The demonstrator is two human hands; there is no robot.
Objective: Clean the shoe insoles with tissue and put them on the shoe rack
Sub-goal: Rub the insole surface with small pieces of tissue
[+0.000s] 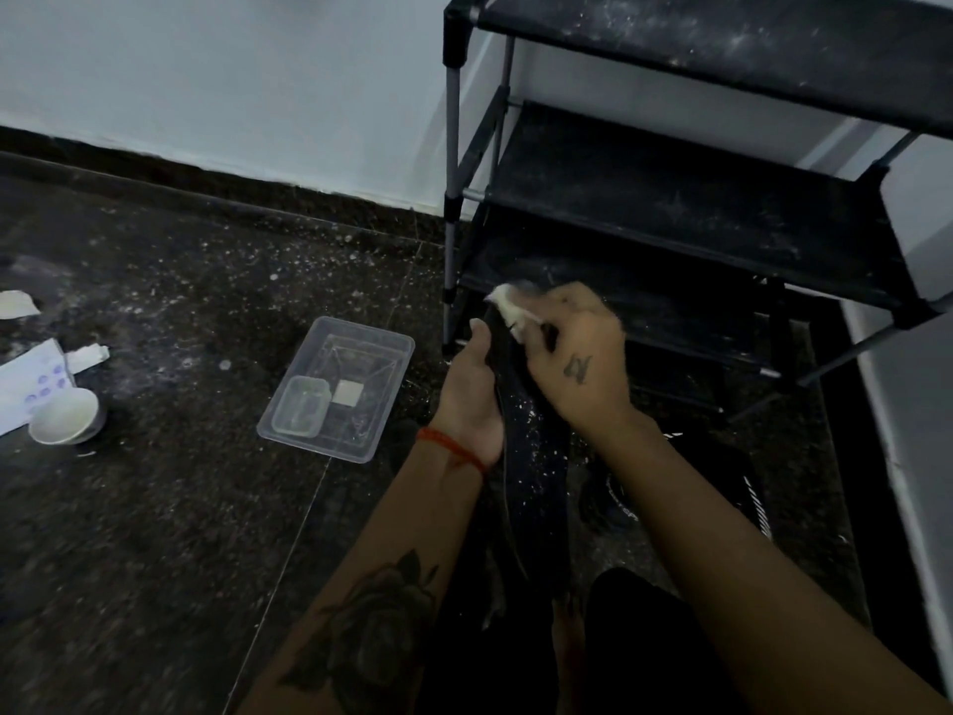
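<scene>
My left hand (472, 392) grips a long black insole (533, 456) speckled with white dust, holding it by its left edge near the top. My right hand (577, 356) holds a crumpled white tissue (510, 307) and presses it against the upper end of the insole. The insole slopes down toward my lap. Directly behind my hands stands the black shoe rack (670, 209), its fabric shelves dusty and bare. A dark shoe (686, 487) lies on the floor beneath my right forearm.
A clear plastic tray (384, 353) holding a small clear box (301, 407) sits on the dark floor left of my hands. Further left are a white bowl (67, 415), a tissue packet (26, 384) and a scrap of paper (15, 304). White wall runs behind.
</scene>
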